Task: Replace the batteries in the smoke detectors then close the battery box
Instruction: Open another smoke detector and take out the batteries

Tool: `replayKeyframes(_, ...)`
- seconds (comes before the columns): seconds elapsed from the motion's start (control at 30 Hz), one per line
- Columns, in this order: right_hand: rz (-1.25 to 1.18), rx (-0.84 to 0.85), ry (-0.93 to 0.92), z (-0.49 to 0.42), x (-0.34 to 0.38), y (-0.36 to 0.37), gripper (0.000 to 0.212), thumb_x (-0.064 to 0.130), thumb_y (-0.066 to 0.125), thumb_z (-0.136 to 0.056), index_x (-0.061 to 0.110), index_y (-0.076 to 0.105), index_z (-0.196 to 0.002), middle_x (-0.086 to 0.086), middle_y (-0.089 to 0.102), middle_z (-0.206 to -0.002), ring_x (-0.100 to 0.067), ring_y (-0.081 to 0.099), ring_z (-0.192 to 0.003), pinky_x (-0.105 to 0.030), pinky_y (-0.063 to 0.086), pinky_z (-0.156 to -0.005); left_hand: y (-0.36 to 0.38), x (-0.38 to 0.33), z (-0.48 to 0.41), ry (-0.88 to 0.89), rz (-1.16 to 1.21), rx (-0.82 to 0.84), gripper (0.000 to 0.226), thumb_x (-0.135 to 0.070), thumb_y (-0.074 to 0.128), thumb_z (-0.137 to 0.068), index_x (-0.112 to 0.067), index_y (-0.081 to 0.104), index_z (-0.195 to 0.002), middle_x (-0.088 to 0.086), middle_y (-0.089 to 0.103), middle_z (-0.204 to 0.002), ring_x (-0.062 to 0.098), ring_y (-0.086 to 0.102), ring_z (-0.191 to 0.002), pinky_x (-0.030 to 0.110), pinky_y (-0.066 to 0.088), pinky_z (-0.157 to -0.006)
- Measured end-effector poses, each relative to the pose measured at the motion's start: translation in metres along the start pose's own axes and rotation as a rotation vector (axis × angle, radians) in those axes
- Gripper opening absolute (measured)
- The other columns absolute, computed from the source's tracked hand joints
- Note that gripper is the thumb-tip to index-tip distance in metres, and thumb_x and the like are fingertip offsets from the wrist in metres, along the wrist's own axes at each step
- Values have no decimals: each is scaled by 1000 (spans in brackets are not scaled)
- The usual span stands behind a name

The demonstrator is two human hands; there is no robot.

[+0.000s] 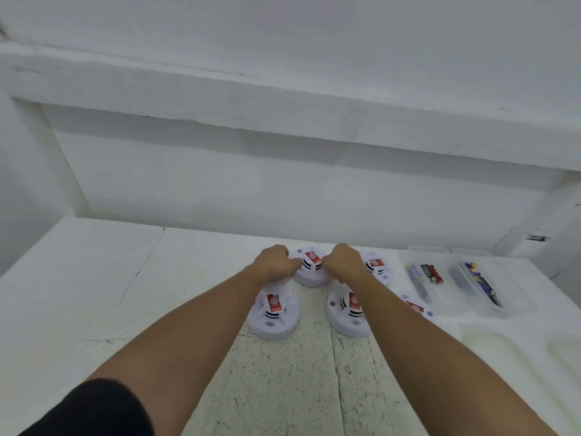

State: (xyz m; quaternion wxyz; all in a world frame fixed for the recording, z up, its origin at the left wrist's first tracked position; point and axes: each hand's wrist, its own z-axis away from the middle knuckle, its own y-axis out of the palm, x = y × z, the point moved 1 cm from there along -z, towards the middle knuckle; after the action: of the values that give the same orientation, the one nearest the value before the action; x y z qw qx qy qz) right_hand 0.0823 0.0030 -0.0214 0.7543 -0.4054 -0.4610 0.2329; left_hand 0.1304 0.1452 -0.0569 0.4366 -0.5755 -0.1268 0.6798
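Several round white smoke detectors with red labels sit on the white table. Both hands are at the far middle detector: my left hand grips its left side with curled fingers, and my right hand grips its right side. Closer to me lie a near left detector and a near middle detector. My right forearm partly covers a far right detector and a near right detector. At the right stand two clear battery boxes, lids off, with batteries inside.
A white wall and a ledge rise behind the table. The table's back edge runs just beyond the detectors. A white foam-like pad lies at the near right.
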Motion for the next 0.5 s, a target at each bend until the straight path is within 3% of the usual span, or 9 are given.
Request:
replayKeyframes(0.1, 7, 120, 93, -4, 0, -1, 33, 0, 41, -88, 10, 34, -57, -10, 40, -53, -19, 37, -45, -24, 28, -42, 5, -9, -2, 4, 30, -1, 20, -25, 53, -89, -12, 46, -76, 1, 49, -71, 19, 47, -71, 25, 33, -56)
replayKeyframes(0.23, -168, 149, 151, -12, -3, -4, 23, -5, 45, -84, 6, 41, -64, -12, 48, -67, -24, 48, -62, -27, 39, -54, 4, -14, 0, -90, 285, 61, 10, -13, 54, -83, -10, 46, -77, 12, 54, -70, 24, 51, -58, 27, 42, -60)
replayKeyframes(0.3, -406, 161, 189, -13, -7, -9, 7, -4, 51, -83, 2, 52, -79, -15, 54, -82, -26, 55, -73, -30, 48, -60, 1, -18, 1, -125, 504, 88, 11, -14, 58, -82, -7, 53, -88, 17, 60, -86, 26, 58, -70, 34, 52, -72)
replayKeyframes(0.37, -623, 156, 182, -7, -9, -19, 7, 0, 54, -87, -1, 56, -94, -17, 58, -91, -29, 60, -75, -32, 55, -63, -3, -26, 9, -123, 709, 74, 16, -20, 57, -92, -7, 54, -103, 15, 62, -103, 26, 62, -86, 38, 54, -84)
replayKeyframes(0.5, -831, 135, 91, 17, -16, -40, 3, 5, 54, -90, 4, 56, -90, -15, 61, -91, -28, 61, -75, -37, 54, -72, -4, -37, 30, -90, 866, -3, 29, -33, 56, -93, -9, 50, -109, 11, 63, -109, 21, 62, -87, 34, 56, -79)
